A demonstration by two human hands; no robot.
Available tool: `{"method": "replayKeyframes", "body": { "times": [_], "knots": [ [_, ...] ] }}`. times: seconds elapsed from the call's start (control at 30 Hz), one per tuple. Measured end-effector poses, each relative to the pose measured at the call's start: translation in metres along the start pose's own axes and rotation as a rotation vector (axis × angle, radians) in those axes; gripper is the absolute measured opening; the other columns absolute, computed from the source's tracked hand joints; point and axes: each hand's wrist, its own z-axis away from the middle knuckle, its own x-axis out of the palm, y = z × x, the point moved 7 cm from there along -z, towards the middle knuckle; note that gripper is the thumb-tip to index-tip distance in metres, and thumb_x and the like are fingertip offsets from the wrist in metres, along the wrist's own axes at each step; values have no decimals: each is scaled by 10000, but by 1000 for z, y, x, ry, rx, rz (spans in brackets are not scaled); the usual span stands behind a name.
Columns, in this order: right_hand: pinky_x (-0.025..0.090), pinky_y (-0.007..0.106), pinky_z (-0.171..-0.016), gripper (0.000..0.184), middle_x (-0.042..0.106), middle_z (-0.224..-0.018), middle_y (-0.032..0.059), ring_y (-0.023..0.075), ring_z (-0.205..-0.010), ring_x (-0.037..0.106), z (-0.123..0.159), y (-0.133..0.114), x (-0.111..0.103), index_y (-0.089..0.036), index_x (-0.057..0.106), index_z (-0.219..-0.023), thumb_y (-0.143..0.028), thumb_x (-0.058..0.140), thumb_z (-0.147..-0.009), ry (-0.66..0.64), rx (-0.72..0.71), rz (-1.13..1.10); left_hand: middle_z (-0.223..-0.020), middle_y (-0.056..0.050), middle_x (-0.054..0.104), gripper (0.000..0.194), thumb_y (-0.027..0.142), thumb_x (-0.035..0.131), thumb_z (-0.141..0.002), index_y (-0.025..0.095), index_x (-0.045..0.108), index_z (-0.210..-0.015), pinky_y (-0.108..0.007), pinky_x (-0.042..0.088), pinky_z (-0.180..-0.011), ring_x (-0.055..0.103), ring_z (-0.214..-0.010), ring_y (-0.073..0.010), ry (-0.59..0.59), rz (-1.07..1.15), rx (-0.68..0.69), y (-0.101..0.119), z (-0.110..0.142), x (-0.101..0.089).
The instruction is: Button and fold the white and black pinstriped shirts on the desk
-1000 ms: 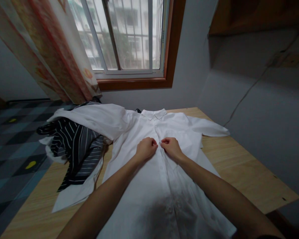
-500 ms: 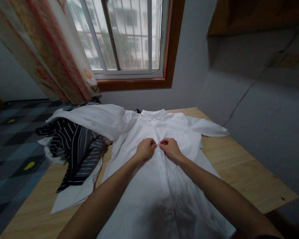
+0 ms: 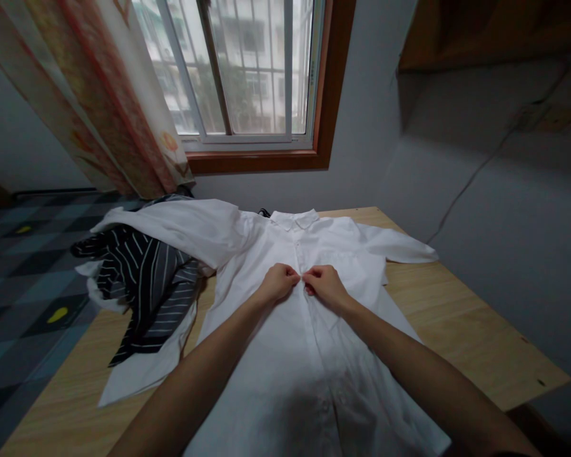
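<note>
A white button-up shirt [image 3: 276, 355] lies spread out face up, its collar [image 3: 295, 220] at the far end and its sleeves out to both sides. My left hand [image 3: 280, 280] pinches the front placket from the left, at chest height. From the right, my right hand [image 3: 324, 285] pinches the same placket, fingertips almost meeting those of the left. Whatever button sits between the fingertips is too small and covered to make out. Further down, the front edges of the shirt part slightly, with a small button visible.
The shirt lies on a pale wooden table [image 3: 457, 317]. At the left, a heap of black-and-white striped clothing [image 3: 147, 285] lies partly under the shirt's sleeve. Beyond are a window [image 3: 247, 70], a curtain [image 3: 109, 95] and a wall with a cable [image 3: 471, 178].
The fingertips of both hands have drawn slightly closer together at the placket. The shirt and the striped heap lie as before.
</note>
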Motion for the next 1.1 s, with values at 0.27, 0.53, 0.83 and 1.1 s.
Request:
{"method": "replayKeyframes", "body": {
  "times": [0.27,0.53,0.83,1.1],
  "knots": [
    [515,212,-469,60,639,-581,6,118,-491,598,-14,18,6,-136,651,-686,-164,660,-634,-104,96,-220,-387,48,455,127,162,644,-687,114,641,-569,-197,194,-388,307,-350,-49,-76,372,-183,-7,5,8],
    [431,199,-457,61,618,-521,-13,115,-450,569,-6,3,5,-153,652,-689,-143,592,-686,-42,-52,91,-483,14,556,112,42,598,-711,123,576,-637,-200,463,-476,537,-433,-88,-74,599,-316,-7,10,15],
    [429,223,-582,81,692,-645,27,148,-606,621,8,-23,2,-164,691,-691,-138,616,-712,95,-196,410,-523,18,586,207,81,667,-707,159,497,-795,-211,471,-446,555,-425,-106,39,657,-284,-2,12,12],
    [431,233,-580,88,683,-609,28,157,-594,618,8,-21,1,-167,689,-647,-119,637,-698,114,-178,395,-430,61,534,205,0,543,-650,160,516,-775,-176,371,-413,508,-378,-93,85,434,-85,-2,6,11]
  ]
}}
